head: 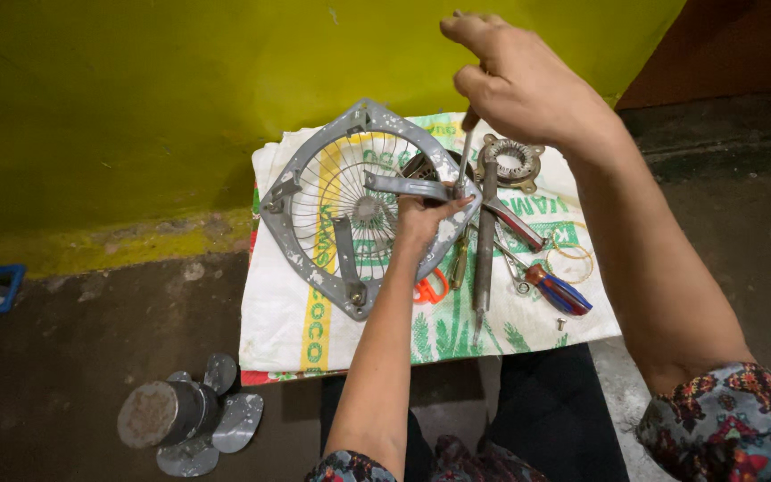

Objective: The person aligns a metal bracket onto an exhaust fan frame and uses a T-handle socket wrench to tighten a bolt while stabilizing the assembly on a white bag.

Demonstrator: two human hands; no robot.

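A grey metal fan guard frame [314, 192] with wire spokes is tilted up on a white printed sack [314, 330]. My left hand [426, 219] grips the frame's right edge near a flat bracket. My right hand [519, 80] is above it, shut on the handle of a screwdriver [466, 156] whose shaft points down at the frame's right corner.
On the sack lie a round metal motor part [512, 161], a long metal file [484, 241], pliers and a red-blue handled tool [559, 290], orange scissors [430, 290] and a ring [571, 261]. A fan motor with blades [185, 415] sits on the floor at left. Yellow wall behind.
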